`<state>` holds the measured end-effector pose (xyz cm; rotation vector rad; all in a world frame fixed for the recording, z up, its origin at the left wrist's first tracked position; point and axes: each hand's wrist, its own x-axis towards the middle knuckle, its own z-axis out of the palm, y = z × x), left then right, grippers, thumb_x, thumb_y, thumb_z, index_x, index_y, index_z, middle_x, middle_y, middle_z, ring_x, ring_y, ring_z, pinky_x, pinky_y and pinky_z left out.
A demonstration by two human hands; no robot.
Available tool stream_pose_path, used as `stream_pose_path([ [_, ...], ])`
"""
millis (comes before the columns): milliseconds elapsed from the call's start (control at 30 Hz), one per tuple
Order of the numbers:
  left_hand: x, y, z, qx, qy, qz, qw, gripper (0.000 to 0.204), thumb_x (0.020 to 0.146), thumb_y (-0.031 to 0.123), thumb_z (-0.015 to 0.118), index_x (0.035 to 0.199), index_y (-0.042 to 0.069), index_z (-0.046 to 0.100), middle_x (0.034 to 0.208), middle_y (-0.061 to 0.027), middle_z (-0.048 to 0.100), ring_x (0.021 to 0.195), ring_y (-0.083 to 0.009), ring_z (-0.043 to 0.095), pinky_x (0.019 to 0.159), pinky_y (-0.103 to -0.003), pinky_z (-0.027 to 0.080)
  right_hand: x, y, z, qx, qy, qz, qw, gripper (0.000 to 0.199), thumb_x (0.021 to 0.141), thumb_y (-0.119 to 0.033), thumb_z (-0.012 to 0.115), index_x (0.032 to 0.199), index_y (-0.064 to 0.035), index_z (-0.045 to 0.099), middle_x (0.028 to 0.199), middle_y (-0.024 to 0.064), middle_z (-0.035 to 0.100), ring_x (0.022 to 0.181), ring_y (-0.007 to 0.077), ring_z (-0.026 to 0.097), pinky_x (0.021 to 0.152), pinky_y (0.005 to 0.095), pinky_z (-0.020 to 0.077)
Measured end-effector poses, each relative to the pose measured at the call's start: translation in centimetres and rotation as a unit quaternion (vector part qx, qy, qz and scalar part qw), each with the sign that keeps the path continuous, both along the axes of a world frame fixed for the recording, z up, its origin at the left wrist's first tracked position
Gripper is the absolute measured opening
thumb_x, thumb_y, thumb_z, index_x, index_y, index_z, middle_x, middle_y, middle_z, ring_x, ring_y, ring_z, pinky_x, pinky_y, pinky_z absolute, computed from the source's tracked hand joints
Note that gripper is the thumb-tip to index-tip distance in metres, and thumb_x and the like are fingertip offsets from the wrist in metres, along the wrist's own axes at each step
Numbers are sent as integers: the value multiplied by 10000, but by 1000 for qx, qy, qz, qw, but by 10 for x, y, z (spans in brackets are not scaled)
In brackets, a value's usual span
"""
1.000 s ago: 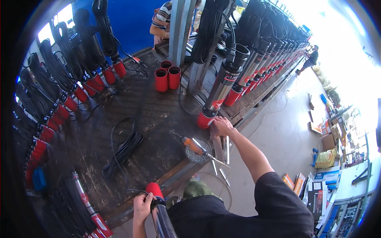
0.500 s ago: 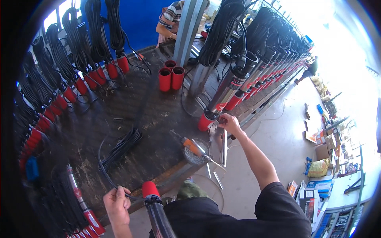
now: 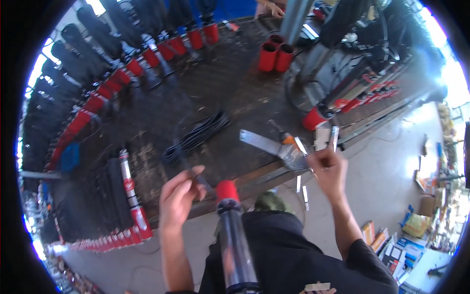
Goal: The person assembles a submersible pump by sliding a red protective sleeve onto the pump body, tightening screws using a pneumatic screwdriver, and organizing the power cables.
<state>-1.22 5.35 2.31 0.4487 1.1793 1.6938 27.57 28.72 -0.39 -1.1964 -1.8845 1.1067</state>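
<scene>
A steel cylindrical pump [image 3: 236,252] with a red end cap [image 3: 226,191] lies against my body, cap toward the bench. To its left, my left hand [image 3: 177,198] is loosely curled round a black cable [image 3: 207,184] beside the cap. That cable leads to a bundled black coil [image 3: 198,134] on the bench. My right hand [image 3: 329,171], blurred, is closed on the end of a perforated metal strip [image 3: 260,143], which reaches left over a bowl [image 3: 295,160] of small metal parts. An orange-handled screwdriver [image 3: 289,140] rests at the bowl.
Red-capped pumps with black cables line the bench's left [image 3: 117,78] and right [image 3: 357,95] sides. Three red cups [image 3: 275,55] stand near a grey post [image 3: 297,22]. Another person's hand [image 3: 276,11] shows at the far side. Boxes [image 3: 406,250] lie on the floor at right.
My right hand has come back from the bench edge by the standing pump with the metal strip. My left hand has moved up nearer the bench. The view has turned left and down.
</scene>
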Motion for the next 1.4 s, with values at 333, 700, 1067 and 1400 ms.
stream_pose_path([
  [333,20,-42,-97,-175,465,-157,853,212,885,71,667,1070,-10,731,1149,-168,712,1076,-320,674,935,-384,528,-79,-92,-137,-437,41,312,843,216,961,-195,697,1079,-14,710,793,24,699,689,76,625,594,266,498],
  [700,46,-53,-48,-187,481,-149,843,304,859,0,611,1144,8,715,1240,-121,696,1160,-317,589,1032,-392,440,-60,-88,-92,-77,31,492,867,365,963,-156,629,1306,-33,648,996,158,637,884,303,641,801,391,521],
  [1067,86,-63,-62,-227,708,-103,661,370,911,143,596,1250,-2,626,1343,-168,612,1293,-362,536,1120,-517,361,-51,-101,-60,31,-88,527,845,609,787,-88,704,1368,14,553,1285,182,597,1197,360,563,1001,434,481],
  [1400,92,-87,-102,-196,582,-15,789,631,798,136,719,1391,40,527,1324,-221,615,1145,-398,634,961,-449,526,-141,-55,-92,362,-74,752,546,138,809,-246,632,763,-116,647,746,70,661,802,271,678,737,413,548],
])
